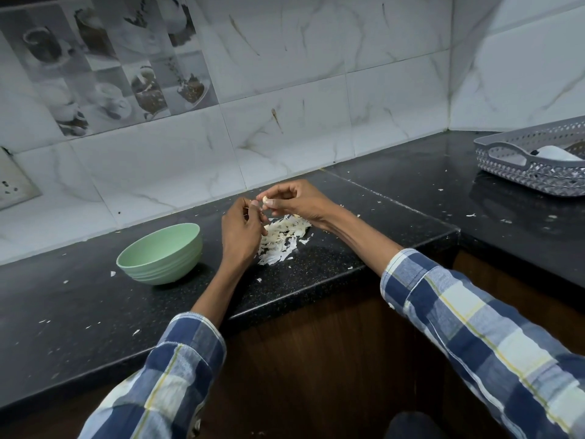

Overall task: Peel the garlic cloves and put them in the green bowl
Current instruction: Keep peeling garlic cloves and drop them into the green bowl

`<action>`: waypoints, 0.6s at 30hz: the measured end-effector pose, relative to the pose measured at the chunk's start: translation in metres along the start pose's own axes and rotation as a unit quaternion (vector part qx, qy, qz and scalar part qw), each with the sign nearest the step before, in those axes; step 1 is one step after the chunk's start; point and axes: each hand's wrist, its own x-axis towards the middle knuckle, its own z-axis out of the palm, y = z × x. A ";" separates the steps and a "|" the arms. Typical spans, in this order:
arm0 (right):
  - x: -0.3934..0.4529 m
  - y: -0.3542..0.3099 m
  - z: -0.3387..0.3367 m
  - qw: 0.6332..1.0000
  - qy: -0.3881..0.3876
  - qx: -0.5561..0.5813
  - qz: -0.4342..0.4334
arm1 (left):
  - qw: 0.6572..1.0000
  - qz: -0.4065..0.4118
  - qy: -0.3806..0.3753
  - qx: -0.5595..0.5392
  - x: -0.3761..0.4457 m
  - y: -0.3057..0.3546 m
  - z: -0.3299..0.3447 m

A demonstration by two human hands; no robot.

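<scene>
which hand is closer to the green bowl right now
Left. The left hand is just right of the green bowl, apart from it; the right hand is farther right and back, pinching the garlic clove.

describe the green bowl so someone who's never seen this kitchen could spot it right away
Start at the black speckled countertop under the marble-look wall tiles. On its left part, left of the hands and the pile of white garlic skins, stands the green bowl. It is the only pale mint, round, ridged dish there; the other container, a grey perforated basket, sits far right.

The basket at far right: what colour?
Grey basket, seen in the head view, the only one.
</scene>
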 end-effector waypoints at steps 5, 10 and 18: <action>-0.001 0.000 -0.003 1.000 0.025 0.016 -0.002 | 0.999 -0.009 -0.003 0.041 0.001 -0.007 -0.002; 0.001 0.001 -0.005 0.998 0.052 0.020 -0.009 | 0.994 0.045 -0.019 0.098 -0.002 -0.001 -0.004; 0.002 0.003 -0.007 0.998 0.065 0.002 -0.019 | 0.998 0.027 -0.006 0.053 -0.006 0.004 -0.008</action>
